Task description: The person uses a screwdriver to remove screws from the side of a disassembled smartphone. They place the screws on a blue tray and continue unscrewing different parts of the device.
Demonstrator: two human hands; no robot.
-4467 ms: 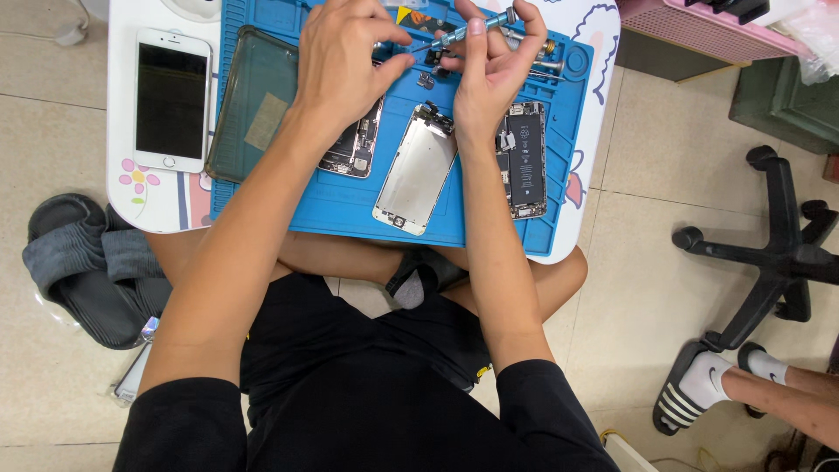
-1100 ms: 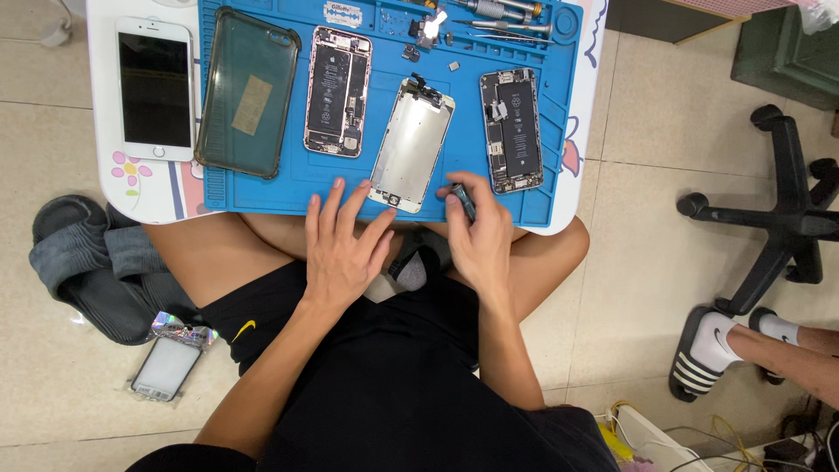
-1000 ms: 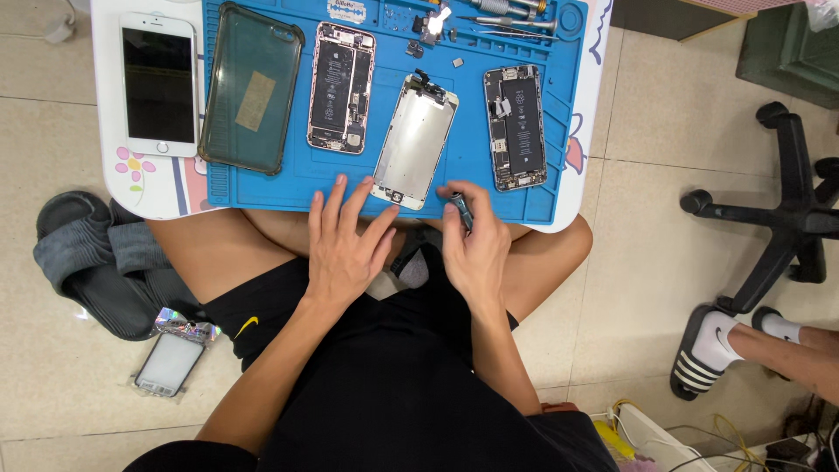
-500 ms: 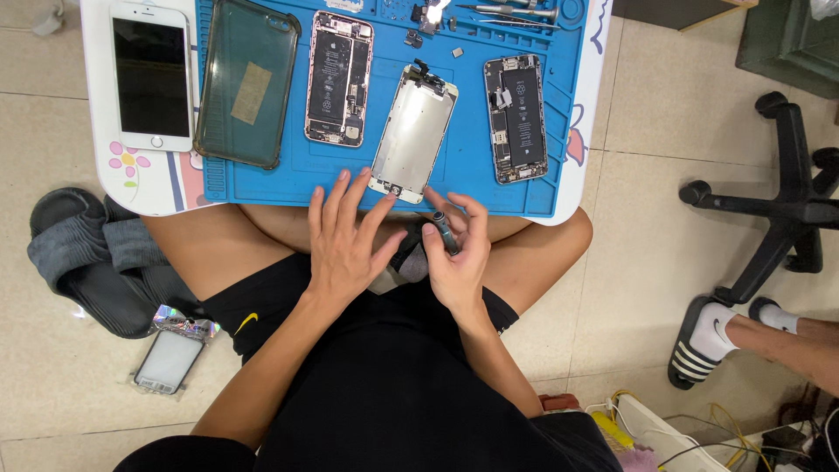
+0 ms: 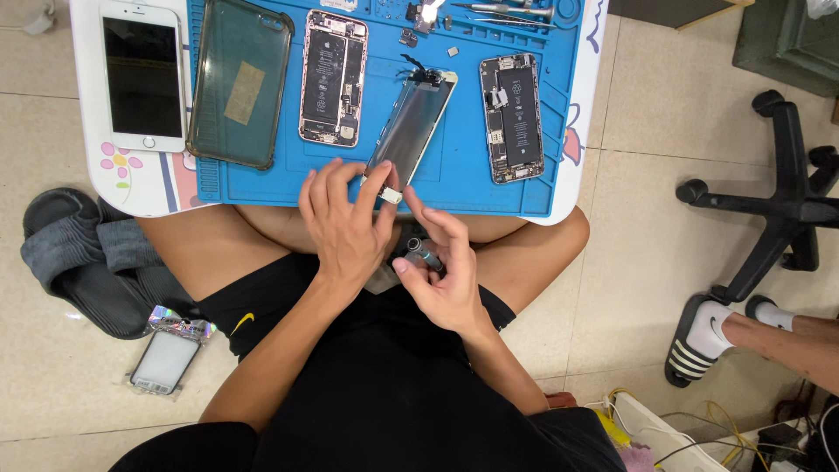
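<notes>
My left hand [image 5: 345,223] rests at the near edge of the blue repair mat [image 5: 454,166], its fingertips touching the bottom end of a detached phone screen panel [image 5: 411,127] that lies tilted on the mat. My right hand [image 5: 441,271] hovers over my lap just below the table edge and grips a small grey screwdriver [image 5: 424,253], tip pointing up-left toward the panel. Two opened phone bodies lie on the mat, one [image 5: 332,79] left of the panel and the other [image 5: 513,118] to its right.
A dark clear phone case [image 5: 240,83] and a white phone [image 5: 140,74] lie at the table's left. Small tools and screws [image 5: 489,10] sit at the mat's far edge. On the floor: grey sandals [image 5: 83,258], a wrapped screen [image 5: 166,358], a chair base [image 5: 769,205], another person's foot [image 5: 708,336].
Both hands came back from the mat's far edge to its near edge. My right hand dropped into my lap with the screwdriver; my left hand moved onto the panel's bottom end.
</notes>
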